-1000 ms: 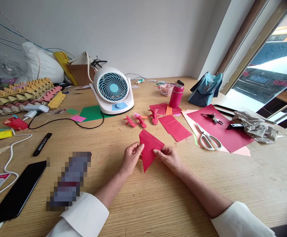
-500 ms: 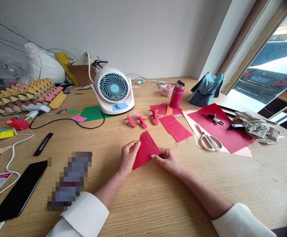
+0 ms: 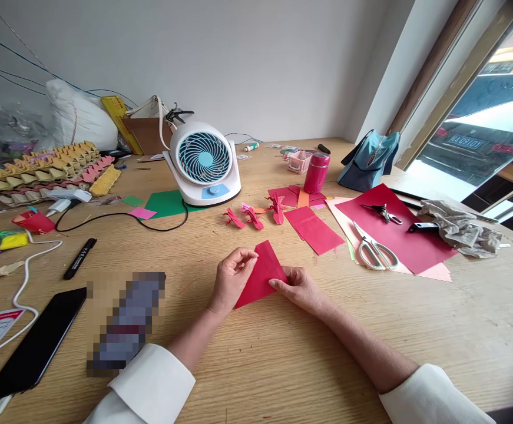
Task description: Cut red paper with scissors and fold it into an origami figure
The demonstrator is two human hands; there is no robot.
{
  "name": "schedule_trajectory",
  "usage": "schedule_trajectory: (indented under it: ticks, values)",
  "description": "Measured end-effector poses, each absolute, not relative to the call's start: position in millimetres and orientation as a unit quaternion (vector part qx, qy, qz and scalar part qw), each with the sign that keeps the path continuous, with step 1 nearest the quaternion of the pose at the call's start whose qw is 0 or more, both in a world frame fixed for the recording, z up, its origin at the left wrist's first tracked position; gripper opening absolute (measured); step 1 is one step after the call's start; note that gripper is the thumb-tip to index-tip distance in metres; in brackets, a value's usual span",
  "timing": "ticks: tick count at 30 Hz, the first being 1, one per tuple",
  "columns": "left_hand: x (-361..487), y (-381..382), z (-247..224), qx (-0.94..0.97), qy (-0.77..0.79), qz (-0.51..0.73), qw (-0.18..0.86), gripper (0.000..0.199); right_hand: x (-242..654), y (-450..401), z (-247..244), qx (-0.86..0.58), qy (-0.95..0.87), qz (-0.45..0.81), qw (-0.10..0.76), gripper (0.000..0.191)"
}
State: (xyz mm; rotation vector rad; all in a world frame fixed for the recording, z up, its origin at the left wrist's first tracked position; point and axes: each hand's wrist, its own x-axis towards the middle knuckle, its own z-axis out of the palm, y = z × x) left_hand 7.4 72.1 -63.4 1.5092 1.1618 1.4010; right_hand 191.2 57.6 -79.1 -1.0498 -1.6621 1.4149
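Here's the red folded paper point(image 3: 267, 268), out over the middle of the wooden worktop point(image 3: 295, 365), a pointed corner aimed at the far edge. The right hand point(image 3: 303, 287) has it: thumb on top, fingers tucked beneath, a firm pinch on the paper's right-hand side. And the left hand point(image 3: 234, 280) is at the opposite side, narrow, thumb and forefinger drawn close together over the paper; whether those tips grip it, I can't tell.

Just beyond, towards the far edge, three red paper figures point(image 3: 253, 218) stand in a loose row, and to their right lies a stack of red paper rectangles point(image 3: 320, 232). Behind that, a magenta flask point(image 3: 317, 174) stands upright beside a small pink basket point(image 3: 299, 162).

Over to the right edge now! White-handled scissors point(image 3: 374, 253) lie across a large red sheet point(image 3: 404, 238), with a bunch of keys point(image 3: 384, 213) on it too and a crumpled grey cloth point(image 3: 470, 227) overlapping its right side. A blue bag point(image 3: 368, 162) sits behind, near the far right corner.

Back along the far edge, a white fan point(image 3: 205, 159) faces the hands, its base by a green sheet point(image 3: 163, 203). Down the left side, a black marker point(image 3: 79, 259), a black smartphone point(image 3: 35, 344) towards the near left corner, and stacked egg trays point(image 3: 44, 168) up at the far left.
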Motion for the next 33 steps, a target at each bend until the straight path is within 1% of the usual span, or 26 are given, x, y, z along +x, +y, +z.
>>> schedule_trajectory:
  ticks: [2,5,11,16,19,25,30,33]
  values:
    - [7,71,-62,0.603,0.469,0.527,0.371,0.012,191,57,-77,-0.405,-0.645,0.545,0.350,0.040]
    - [7,70,-62,0.589,0.483,0.526,0.378,0.018,191,57,-74,-0.408,-0.650,0.540,0.346,0.040]
    - [8,72,-68,0.560,0.461,0.518,0.453,0.028,192,58,-77,-0.400,-0.634,0.548,0.371,0.038]
    - [10,71,-69,0.564,0.457,0.493,0.479,0.025,191,60,-76,-0.418,-0.601,0.539,0.416,0.042]
    - [11,68,-66,0.550,0.461,0.479,0.505,0.023,190,61,-75,-0.425,-0.586,0.541,0.429,0.046]
    - [9,65,-61,0.549,0.451,0.432,0.556,0.028,191,65,-80,-0.438,-0.546,0.541,0.466,0.048]
    - [10,65,-66,0.571,0.434,0.415,0.560,0.030,190,71,-86,-0.463,-0.574,0.488,0.467,0.048]
    - [9,65,-68,0.588,0.441,0.422,0.530,0.027,208,75,-75,-0.474,-0.629,0.431,0.440,0.044]
